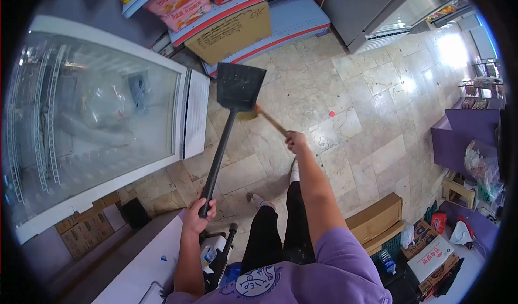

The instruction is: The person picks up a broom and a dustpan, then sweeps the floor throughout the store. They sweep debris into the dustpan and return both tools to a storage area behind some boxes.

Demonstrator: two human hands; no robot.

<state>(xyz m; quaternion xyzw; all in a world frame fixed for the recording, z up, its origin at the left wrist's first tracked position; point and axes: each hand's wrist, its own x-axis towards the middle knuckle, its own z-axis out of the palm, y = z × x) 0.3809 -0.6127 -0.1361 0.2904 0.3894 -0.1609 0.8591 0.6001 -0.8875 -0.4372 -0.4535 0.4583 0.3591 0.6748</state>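
Note:
A black long-handled dustpan point(240, 86) is held up over the tiled floor point(237, 173). My left hand point(199, 212) is closed around the lower end of its dark handle. Further forward and to the right, my right hand point(295, 141) grips a brush's wooden handle point(274, 121). The brush head point(248, 115) is mostly hidden behind the dustpan's lower right corner; a yellowish part shows. A small red piece point(332, 114) lies on the floor to the right of the brush.
A glass-door fridge point(108, 104) stands at the left. Ahead are shelves point(299, 20) with a cardboard sheet point(229, 33) and snack packs. Cardboard boxes point(376, 217) are at the lower right, purple bins point(448, 142) beyond them. My feet are below the brush.

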